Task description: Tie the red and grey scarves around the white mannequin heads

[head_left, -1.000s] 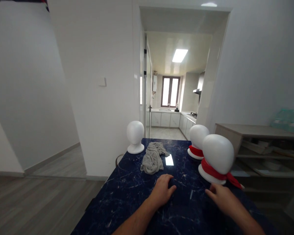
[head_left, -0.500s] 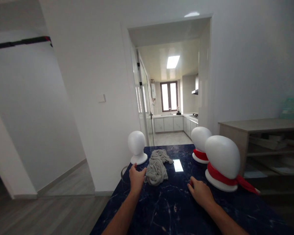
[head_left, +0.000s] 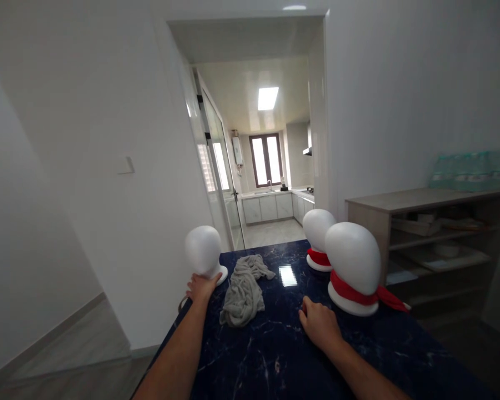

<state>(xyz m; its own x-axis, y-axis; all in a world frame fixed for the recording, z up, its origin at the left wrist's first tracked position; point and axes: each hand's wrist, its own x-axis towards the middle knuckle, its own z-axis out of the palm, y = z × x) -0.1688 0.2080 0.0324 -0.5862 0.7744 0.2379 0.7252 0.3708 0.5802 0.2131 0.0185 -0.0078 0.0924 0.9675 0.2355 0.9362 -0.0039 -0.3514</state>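
Dark-blue marble desk (head_left: pixel 275 355), near edge cut off by the frame. Right hand (head_left: pixel 320 326) rests palm-down on the desk, fingers loosely curled, holding nothing, just short of the near head (head_left: pixel 352 258) with red scarf (head_left: pixel 358 294). Left hand (head_left: pixel 200 288) at the far-left desk corner, touching the base of the bare head (head_left: pixel 203 251); fingers hidden behind the hand, grip can't tell. Grey cloth (head_left: pixel 244 289) bunched between the hands, nearer the left one. Second scarfed head (head_left: pixel 318 230) half hidden behind the near one. Open desk between the forearms. Shelf (head_left: pixel 420 222) off the right side, doorway beyond.
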